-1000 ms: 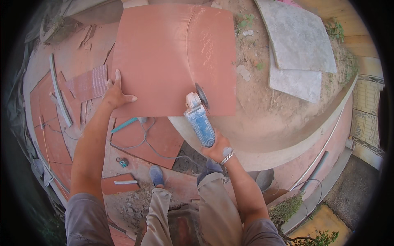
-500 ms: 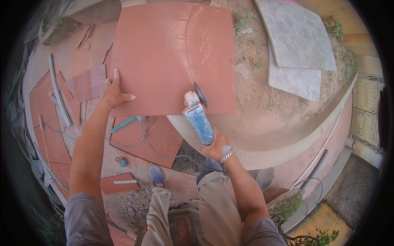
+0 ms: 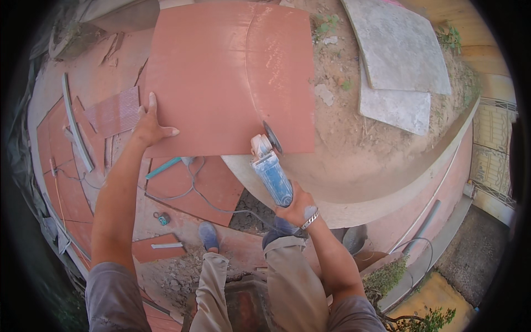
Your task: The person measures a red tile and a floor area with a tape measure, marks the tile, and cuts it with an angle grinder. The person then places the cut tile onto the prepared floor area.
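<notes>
A large reddish tile [image 3: 199,83] lies across a curved concrete ledge, with a thin cut line curving down its right part. My right hand [image 3: 296,202] is wrapped round the body of a blue angle grinder [image 3: 272,174]. Its dark disc [image 3: 272,137] stands on edge at the lower end of the cut line, close to the tile's near edge. On the tile's left edge rests my left hand [image 3: 152,124], thumb and fingers spread, holding nothing. A grey cord [image 3: 221,207] trails across the ground below the grinder.
Two grey stone slabs [image 3: 395,50] lie on bare soil at the right. A teal-handled tool [image 3: 163,167], a tape measure [image 3: 162,218], a metal strip [image 3: 77,124] and a ribbed tile [image 3: 119,112] lie at the left. The curved concrete wall [image 3: 354,209] bounds the soil.
The grinder in my right hand has moved down along the tile toward its near edge, and the cut line reaches further down. My left hand stays at the tile's left edge.
</notes>
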Motion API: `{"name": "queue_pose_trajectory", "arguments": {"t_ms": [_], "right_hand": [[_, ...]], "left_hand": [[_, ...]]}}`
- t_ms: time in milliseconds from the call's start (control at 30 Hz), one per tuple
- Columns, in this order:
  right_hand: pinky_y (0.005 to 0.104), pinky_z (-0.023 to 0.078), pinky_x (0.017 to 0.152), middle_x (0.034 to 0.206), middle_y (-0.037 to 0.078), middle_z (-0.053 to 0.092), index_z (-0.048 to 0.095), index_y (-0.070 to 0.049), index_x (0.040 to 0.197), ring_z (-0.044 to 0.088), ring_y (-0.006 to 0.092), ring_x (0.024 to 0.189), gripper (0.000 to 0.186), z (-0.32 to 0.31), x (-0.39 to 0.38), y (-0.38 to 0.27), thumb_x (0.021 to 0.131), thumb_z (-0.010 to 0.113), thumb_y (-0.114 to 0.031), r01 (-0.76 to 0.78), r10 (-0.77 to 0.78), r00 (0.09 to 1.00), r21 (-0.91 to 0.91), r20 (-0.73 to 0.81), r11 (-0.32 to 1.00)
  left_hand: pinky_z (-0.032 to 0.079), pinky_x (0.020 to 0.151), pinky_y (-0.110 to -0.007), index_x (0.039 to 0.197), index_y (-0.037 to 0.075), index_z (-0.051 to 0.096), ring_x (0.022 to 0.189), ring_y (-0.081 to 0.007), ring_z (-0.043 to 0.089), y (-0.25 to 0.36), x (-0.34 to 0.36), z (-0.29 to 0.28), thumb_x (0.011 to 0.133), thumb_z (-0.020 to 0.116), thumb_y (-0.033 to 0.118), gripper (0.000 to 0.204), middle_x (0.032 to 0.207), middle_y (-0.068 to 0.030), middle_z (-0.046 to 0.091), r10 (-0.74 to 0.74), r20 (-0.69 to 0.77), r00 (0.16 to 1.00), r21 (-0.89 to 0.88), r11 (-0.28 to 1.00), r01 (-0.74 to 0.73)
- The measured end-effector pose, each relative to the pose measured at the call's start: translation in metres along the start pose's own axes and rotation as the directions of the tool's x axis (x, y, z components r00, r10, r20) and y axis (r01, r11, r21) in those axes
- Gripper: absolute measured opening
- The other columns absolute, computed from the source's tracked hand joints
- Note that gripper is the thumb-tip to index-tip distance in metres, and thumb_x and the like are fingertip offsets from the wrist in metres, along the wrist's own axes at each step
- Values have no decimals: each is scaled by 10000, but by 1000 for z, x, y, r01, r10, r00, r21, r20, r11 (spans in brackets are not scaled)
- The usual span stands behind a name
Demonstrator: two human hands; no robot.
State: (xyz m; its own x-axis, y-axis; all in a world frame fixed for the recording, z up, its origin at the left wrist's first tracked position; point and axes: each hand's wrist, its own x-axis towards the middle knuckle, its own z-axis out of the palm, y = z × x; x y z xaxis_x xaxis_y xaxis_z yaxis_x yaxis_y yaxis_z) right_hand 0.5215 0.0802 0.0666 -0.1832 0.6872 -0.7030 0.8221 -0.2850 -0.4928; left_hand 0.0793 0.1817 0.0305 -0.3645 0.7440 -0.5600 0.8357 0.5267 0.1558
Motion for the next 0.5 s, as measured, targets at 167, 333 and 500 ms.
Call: {"name": "queue_pose_trajectory", "arguments": {"t_ms": [167,333,500], "right_hand": [[486,553,923,1130,309,694,455,-13,1431,677,477,1055,880,1,-2,6,703,786,-379,6,-5,1000,-17,11,1000],[487,553,930,1141,312,693,434,-5,1452,676,476,1063,911,1,0,10,709,791,-395,18,-18,999,-4,28,1000],[480,554,926,1131,311,694,437,2,1446,674,478,1061,906,1,2,10,710,789,-392,13,-12,999,-6,30,1000]], "left_hand": [[350,1210,-439,1651,139,-75,1488,-497,315,-1,1,0,659,965,347,1452,1591,-452,145,5,1,1000,-23,1000,-5],[344,1214,-434,1651,136,-75,1489,-502,306,1,1,-1,653,971,340,1460,1590,-454,140,6,8,1000,-30,1000,-6],[338,1217,-434,1651,136,-74,1491,-500,302,3,-2,-1,659,968,337,1453,1595,-448,137,-1,8,1000,-14,1000,1]]}}
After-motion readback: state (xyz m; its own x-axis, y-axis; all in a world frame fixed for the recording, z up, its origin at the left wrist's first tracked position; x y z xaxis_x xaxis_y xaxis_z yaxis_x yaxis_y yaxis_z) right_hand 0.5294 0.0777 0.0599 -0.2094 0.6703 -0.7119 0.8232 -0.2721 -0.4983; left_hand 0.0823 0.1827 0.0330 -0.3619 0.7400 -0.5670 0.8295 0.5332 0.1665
